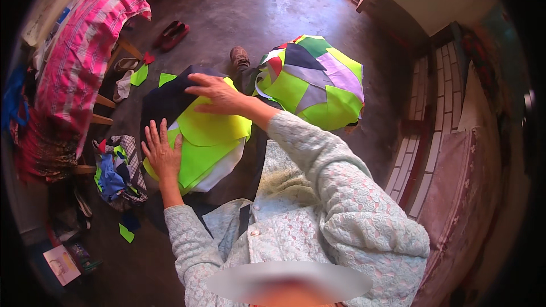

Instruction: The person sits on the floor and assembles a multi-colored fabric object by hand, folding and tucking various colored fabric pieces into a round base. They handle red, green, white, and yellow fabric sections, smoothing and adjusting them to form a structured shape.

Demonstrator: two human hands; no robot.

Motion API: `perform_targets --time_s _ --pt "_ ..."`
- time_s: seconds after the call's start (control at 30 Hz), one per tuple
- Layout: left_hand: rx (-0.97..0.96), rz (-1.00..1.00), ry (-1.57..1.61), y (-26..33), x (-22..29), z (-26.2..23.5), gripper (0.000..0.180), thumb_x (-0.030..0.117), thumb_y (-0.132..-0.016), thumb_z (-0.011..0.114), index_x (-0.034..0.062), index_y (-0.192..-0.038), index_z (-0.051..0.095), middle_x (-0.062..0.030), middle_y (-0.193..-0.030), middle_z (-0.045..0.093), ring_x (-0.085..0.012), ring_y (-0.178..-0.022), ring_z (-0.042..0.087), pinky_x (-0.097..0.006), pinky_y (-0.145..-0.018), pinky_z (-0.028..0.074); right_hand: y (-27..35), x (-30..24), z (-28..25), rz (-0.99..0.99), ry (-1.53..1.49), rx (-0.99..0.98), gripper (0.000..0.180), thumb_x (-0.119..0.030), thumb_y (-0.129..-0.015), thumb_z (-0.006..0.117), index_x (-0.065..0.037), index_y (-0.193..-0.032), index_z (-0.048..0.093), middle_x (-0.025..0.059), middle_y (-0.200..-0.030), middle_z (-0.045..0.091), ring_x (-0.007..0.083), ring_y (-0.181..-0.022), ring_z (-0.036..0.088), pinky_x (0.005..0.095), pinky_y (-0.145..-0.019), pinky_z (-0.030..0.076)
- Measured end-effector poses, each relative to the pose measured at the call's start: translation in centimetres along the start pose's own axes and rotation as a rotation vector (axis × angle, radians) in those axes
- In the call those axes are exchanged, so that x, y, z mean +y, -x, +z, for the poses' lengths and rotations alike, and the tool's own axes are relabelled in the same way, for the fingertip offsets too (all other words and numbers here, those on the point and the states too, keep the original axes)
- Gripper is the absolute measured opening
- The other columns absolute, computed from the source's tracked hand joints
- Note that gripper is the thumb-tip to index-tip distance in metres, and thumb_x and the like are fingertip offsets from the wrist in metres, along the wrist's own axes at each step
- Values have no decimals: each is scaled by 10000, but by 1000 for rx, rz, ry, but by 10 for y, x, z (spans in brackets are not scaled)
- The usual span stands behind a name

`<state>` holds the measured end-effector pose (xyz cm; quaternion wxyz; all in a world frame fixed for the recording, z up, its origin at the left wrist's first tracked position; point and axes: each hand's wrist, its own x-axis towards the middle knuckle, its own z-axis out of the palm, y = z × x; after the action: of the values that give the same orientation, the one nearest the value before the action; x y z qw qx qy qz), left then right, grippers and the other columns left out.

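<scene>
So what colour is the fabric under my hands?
Neon yellow-green fabric pieces, over dark navy cloth; head view.

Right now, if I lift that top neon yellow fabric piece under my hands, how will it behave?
The yellow fabric piece probably flops: it drapes over the stack's curve. It looks thin and light. It may slide off the layers below once the right hand and left hand, now pressing flat, let go.

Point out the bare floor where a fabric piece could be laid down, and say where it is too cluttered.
Bare floor lies beyond the patchwork bundle and right of the red shoes. A strip runs between that bundle and the brick wall. Crowded: left of the left hand, around the scrap pile and pink checked bag.
</scene>
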<state>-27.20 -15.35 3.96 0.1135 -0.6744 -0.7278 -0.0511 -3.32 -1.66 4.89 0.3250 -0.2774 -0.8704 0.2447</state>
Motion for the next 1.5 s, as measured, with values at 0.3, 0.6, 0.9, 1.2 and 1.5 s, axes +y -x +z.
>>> perform_targets --time_s 0.3,0.6,0.9,1.2,1.5 --pt "40 4 8 3 3 -3 626 557 -947 446 273 -1496 348 -44 -1578 282 -268 -1444 274 -547 -1118 249 215 54 -172 529 572 438 370 12 -725 710 -99 -1076 675 109 -1124 664 313 -1087 596 401 -952 477" --pt "1 -5 65 2 2 -9 618 525 -946 469 264 -1495 356 -36 -1576 289 -256 -1455 248 -534 -1137 205 288 86 -167 898 771 251 388 -199 -711 787 -193 -1080 668 55 -1041 630 279 -1060 570 462 -864 438" --pt "79 -27 91 7 -5 3 629 499 -884 578 263 -1447 426 -49 -1543 342 -275 -1423 307 -564 -1099 256 292 89 -170 825 642 422 236 -194 -675 790 -121 -844 642 82 -948 628 315 -990 571 447 -849 428" --pt "114 -57 205 5 6 -7 616 571 -906 506 258 -1433 446 -54 -1542 335 -277 -1426 290 -572 -1122 212 240 3 -193 640 329 413 150 -55 -853 694 -51 -978 611 70 -801 639 150 -727 619 290 -692 494" --pt "188 -136 677 10 0 -20 667 591 -907 523 131 -1390 499 -116 -1491 402 -310 -1425 297 -523 -1144 185 145 -70 -154 432 -288 345 164 42 -847 666 20 -1003 620 16 -876 633 72 -797 559 203 -723 441"
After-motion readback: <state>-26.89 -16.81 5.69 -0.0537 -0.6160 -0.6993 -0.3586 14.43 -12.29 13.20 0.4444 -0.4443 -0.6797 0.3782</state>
